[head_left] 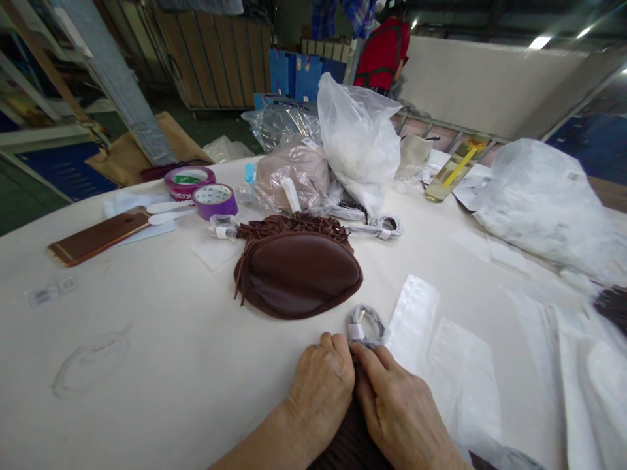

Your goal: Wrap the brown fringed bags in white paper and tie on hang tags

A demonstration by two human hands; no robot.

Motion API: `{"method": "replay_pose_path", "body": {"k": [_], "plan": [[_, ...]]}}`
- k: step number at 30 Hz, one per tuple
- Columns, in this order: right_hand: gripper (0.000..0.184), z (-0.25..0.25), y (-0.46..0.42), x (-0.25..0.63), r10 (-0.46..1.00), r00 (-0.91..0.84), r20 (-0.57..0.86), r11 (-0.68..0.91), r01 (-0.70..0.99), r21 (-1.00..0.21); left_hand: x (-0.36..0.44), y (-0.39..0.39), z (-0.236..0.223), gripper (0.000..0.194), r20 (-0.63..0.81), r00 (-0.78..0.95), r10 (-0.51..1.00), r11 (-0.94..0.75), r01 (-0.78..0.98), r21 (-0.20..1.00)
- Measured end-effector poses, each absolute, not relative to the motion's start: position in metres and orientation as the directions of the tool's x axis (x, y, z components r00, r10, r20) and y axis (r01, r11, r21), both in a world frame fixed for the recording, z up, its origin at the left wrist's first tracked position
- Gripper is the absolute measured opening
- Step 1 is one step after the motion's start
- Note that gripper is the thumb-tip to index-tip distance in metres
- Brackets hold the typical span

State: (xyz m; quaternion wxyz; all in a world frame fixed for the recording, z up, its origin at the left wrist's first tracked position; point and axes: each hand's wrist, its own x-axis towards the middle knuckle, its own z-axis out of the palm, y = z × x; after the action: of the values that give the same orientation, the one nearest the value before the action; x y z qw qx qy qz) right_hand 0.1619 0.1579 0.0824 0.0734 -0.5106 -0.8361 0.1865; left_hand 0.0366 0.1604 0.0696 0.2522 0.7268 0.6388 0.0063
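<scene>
At the table's near edge, my left hand (321,382) and my right hand (399,405) are closed side by side on a dark brown fringed bag (350,434). My arms and hands cover much of it. Just beyond my fingertips sits a coiled strap wrapped in clear plastic (366,324) with a white label, seemingly joined to the bag. Farther ahead lies another brown bag (304,271), its smooth oval base turned toward me and its fringe at the back. A second wrapped strap coil (386,227) rests behind that bag, to the right.
Purple tape rolls (215,201) and a phone (98,236) lie to the left. Flat white plastic sleeves (414,320) are by my right hand. At the back stand a stuffed plastic bag (360,137), a bottle (453,171) and a large plastic bundle (543,202). A person in red (385,52) is beyond.
</scene>
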Motion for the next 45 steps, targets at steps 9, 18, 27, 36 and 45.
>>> {"method": "replay_pose_path", "body": {"k": [9,18,27,36,45], "plan": [[0.024,0.081,0.166,0.166,0.909,-0.398,-0.122,0.259,0.77,-0.582,0.016,0.167,0.083,0.022,-0.352,0.199,0.915,0.067,0.784,0.618],[0.026,0.076,0.163,0.169,0.9,-0.432,-0.052,0.326,0.747,-0.579,0.02,0.169,0.076,0.022,-0.32,0.269,0.908,-0.062,0.843,0.534],[0.031,0.076,0.161,0.162,0.881,-0.471,-0.037,0.406,0.796,-0.45,0.022,0.164,0.056,0.025,-0.075,0.401,0.913,-0.358,0.875,0.327],[0.029,0.088,0.164,0.163,0.911,-0.401,-0.098,0.319,0.834,-0.451,0.003,0.166,0.058,0.021,0.006,-0.022,1.0,0.014,0.802,0.597],[0.022,0.077,0.165,0.151,0.957,-0.281,0.076,0.26,0.709,-0.656,0.0,0.162,0.075,0.021,-0.041,-0.073,0.996,0.067,0.4,0.914]]}}
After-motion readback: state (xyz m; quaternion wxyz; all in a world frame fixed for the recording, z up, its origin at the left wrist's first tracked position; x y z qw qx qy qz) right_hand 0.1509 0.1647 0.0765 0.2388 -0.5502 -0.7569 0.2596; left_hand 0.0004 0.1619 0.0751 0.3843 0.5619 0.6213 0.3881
